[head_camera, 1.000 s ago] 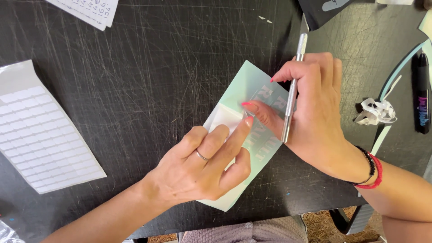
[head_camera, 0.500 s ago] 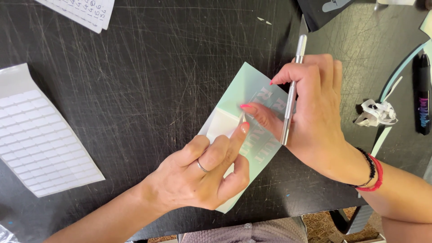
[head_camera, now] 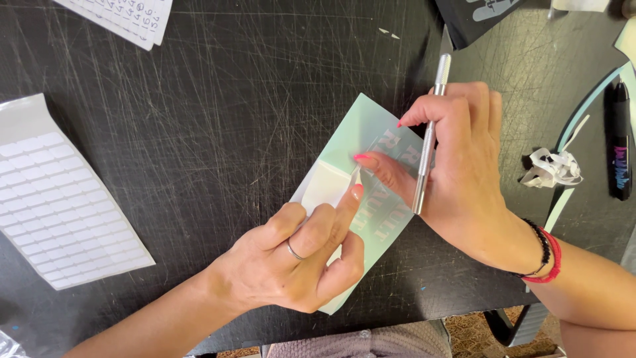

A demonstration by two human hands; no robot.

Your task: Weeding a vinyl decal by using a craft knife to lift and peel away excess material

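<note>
- Pressing down on a pale mint vinyl sheet [head_camera: 361, 129], the left hand [head_camera: 291, 265] rests on its lower part, index finger stretched out with the tip on the sheet, other fingers curled under; it grips nothing
- Right hand [head_camera: 464, 172] lies over the sheet's right side, closed around a slim silver craft knife [head_camera: 429, 142] held along the fingers, upper end pointing away from the person; thumb tip pinches a small lifted flap of film close to the left index tip
- Sheet lies tilted on a black scratched cutting mat [head_camera: 232, 119], near the mat's front edge, centre of view; pale lettering shows on it between the two hands, partly hidden by the right hand
- Lower corner of the sheet is covered by the left hand
- White sheet of small rectangular labels [head_camera: 59, 205] lies at the left, well apart from the hands
- Another printed white sheet [head_camera: 126, 16] sits at the top left edge, cut off by the frame
- Crumpled white scrap of film [head_camera: 550, 169] lies just right of the right hand
- Black marker pen [head_camera: 619, 146] lies beyond the scrap, near the right edge
- Right wrist carries a red and a black bracelet [head_camera: 546, 255]; a ring [head_camera: 293, 250] sits on the left hand
</note>
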